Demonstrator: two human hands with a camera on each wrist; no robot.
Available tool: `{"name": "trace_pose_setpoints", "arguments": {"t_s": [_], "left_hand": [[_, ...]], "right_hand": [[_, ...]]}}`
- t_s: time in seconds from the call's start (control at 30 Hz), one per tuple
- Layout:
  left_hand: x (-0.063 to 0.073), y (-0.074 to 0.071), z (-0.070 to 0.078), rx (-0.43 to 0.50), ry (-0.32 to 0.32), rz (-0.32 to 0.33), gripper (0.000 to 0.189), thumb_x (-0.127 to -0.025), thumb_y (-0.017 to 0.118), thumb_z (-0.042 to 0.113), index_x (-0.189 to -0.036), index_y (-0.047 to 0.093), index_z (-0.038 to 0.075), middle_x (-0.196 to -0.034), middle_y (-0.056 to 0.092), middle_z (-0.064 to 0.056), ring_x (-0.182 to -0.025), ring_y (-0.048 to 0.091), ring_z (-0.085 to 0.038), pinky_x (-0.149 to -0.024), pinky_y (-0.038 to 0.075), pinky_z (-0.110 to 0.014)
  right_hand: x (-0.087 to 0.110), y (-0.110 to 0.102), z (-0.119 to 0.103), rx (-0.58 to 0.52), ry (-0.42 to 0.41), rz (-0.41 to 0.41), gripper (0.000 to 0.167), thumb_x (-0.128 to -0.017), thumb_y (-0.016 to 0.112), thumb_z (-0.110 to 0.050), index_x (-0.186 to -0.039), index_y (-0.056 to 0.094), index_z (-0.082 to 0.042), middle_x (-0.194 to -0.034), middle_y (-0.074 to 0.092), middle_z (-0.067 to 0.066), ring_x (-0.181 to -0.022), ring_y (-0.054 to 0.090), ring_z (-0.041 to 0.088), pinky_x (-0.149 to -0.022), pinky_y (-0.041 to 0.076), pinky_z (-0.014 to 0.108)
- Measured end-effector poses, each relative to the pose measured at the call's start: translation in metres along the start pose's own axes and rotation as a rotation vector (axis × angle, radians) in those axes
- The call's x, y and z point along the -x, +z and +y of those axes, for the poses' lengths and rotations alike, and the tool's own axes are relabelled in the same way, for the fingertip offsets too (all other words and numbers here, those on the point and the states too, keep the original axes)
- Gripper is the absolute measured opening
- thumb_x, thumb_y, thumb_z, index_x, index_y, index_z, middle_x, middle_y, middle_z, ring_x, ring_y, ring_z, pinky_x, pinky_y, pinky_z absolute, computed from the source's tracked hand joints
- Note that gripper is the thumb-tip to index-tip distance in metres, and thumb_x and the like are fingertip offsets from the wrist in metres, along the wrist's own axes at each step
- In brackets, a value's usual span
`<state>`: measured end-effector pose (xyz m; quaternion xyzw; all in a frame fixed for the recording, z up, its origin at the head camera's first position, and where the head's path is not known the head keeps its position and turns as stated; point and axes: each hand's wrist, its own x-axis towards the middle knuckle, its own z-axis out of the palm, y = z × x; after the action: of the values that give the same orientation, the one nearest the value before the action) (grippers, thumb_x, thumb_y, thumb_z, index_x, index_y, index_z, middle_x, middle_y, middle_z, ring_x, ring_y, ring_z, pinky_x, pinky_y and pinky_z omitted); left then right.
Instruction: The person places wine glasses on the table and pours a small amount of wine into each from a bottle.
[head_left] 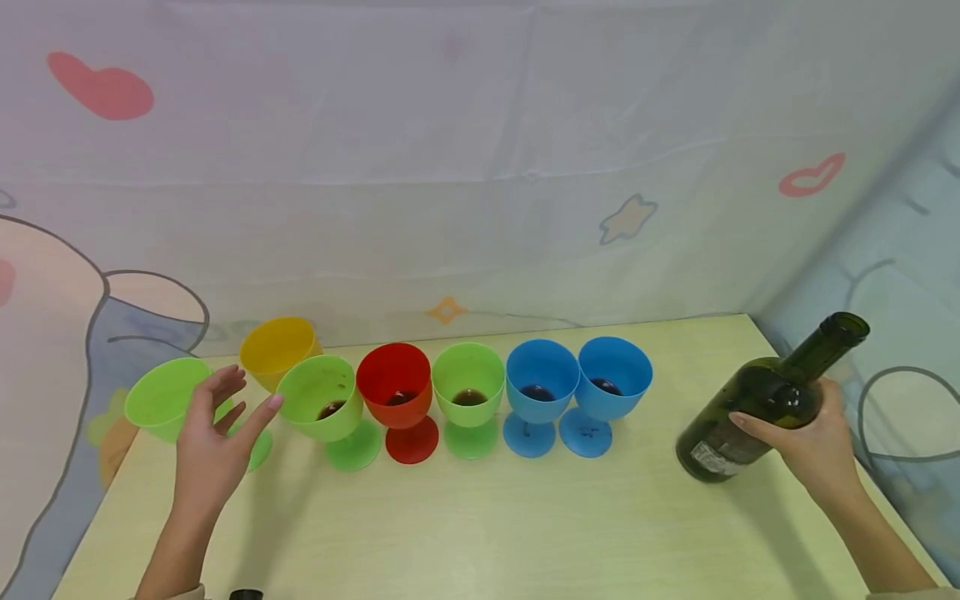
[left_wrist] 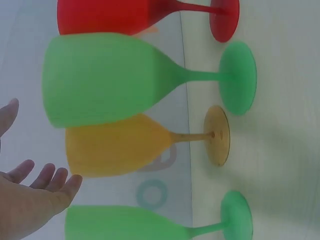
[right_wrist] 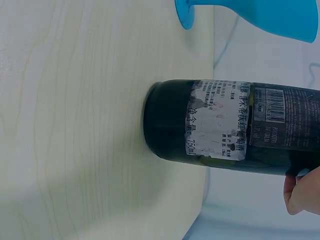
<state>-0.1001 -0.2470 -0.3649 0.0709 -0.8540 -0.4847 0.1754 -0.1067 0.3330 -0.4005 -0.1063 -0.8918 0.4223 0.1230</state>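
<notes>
My right hand (head_left: pixel 821 454) grips a dark green wine bottle (head_left: pixel 765 392) around its body, its uncorked mouth up. A white paper label (right_wrist: pixel 218 120) shows on the bottle in the right wrist view; I cannot tell whether its base touches the table. At the left, my left hand (head_left: pixel 213 437) hovers with fingers apart and nothing held. It is nearest a far-left green goblet (head_left: pixel 161 400), a yellow goblet (head_left: pixel 273 350) and another green goblet (head_left: pixel 311 400). The yellow goblet stands behind these two. Dark liquid lies in the second green goblet.
Rightward in the row stand a red goblet (head_left: pixel 390 375), a green goblet (head_left: pixel 468 375) and two blue goblets (head_left: pixel 540 375), each with dark liquid. A small black object (head_left: pixel 246 594) shows at the front edge of view. Behind the table (head_left: pixel 487 525) hangs a printed cloth (head_left: pixel 450 167).
</notes>
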Motion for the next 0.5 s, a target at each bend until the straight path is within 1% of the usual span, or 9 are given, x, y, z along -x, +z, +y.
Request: {"name": "trace_pose_setpoints", "arguments": {"t_s": [0.13,0.3,0.4,0.5], "left_hand": [[-0.007,-0.007,-0.004,-0.03,0.002,-0.04,0.069,-0.087,0.063,0.024,-0.14,0.026,0.001,-0.137,0.035,-0.017,-0.127,0.033,-0.026,-0.091,0.031,-0.006],[-0.017,-0.013,-0.007,-0.072,-0.002,-0.095,0.074,-0.088,0.06,0.029,-0.142,0.019,0.001,-0.141,0.029,-0.019,-0.13,0.027,-0.032,-0.095,0.028,-0.008],[-0.024,-0.016,-0.009,-0.075,0.006,-0.139,0.076,-0.089,0.059,0.03,-0.143,0.015,0.001,-0.144,0.024,-0.021,-0.131,0.024,-0.034,-0.104,0.025,-0.025],[-0.032,-0.018,-0.011,-0.082,0.029,-0.196,0.078,-0.09,0.058,0.029,-0.144,0.011,0.0,-0.146,0.019,-0.023,-0.132,0.021,-0.036,-0.103,0.024,-0.045]], "right_hand": [[0.0,0.0,0.001,0.003,-0.003,-0.007,0.08,-0.076,0.074,-0.022,-0.132,0.019,-0.004,-0.119,0.038,0.015,-0.094,0.04,0.009,-0.073,0.033,0.025],[-0.001,0.0,0.001,0.005,-0.007,-0.001,0.08,-0.076,0.075,-0.021,-0.131,0.02,-0.002,-0.119,0.038,0.015,-0.093,0.04,0.009,-0.072,0.033,0.024],[-0.001,0.0,0.001,0.006,-0.005,-0.003,0.082,-0.076,0.074,-0.021,-0.132,0.018,0.0,-0.12,0.038,0.016,-0.094,0.041,0.013,-0.073,0.033,0.025],[-0.001,0.001,0.001,0.009,0.0,-0.001,0.082,-0.076,0.074,-0.021,-0.132,0.018,0.001,-0.121,0.038,0.016,-0.095,0.041,0.015,-0.074,0.033,0.026]]}}
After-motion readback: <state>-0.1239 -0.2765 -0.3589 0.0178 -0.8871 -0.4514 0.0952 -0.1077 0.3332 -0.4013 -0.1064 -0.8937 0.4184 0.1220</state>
